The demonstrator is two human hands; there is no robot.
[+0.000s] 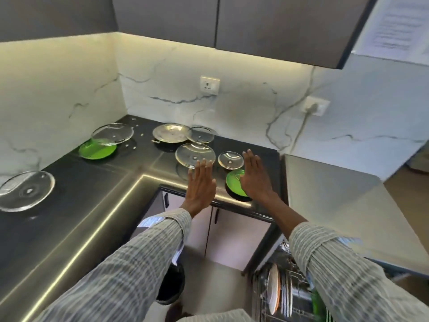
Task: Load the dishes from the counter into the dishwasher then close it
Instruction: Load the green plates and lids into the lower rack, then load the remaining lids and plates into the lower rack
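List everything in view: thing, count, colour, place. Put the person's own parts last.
glass plates: five, clear, spread on the counter; one leans on a green plate at the back left
green plates: two, green, on the counter, one by the right hand
steel plate: one, silver, back of the counter
counter: one, black, L-shaped
dishwasher rack: one, holds upright plates, bottom right
wall sockets: two, white, on the marble wall
left hand: open, near the big glass plate
right hand: open, above a green plate

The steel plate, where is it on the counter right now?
In the head view the steel plate lies at the back of the black counter, near the marble wall, its right edge beside a small glass plate.
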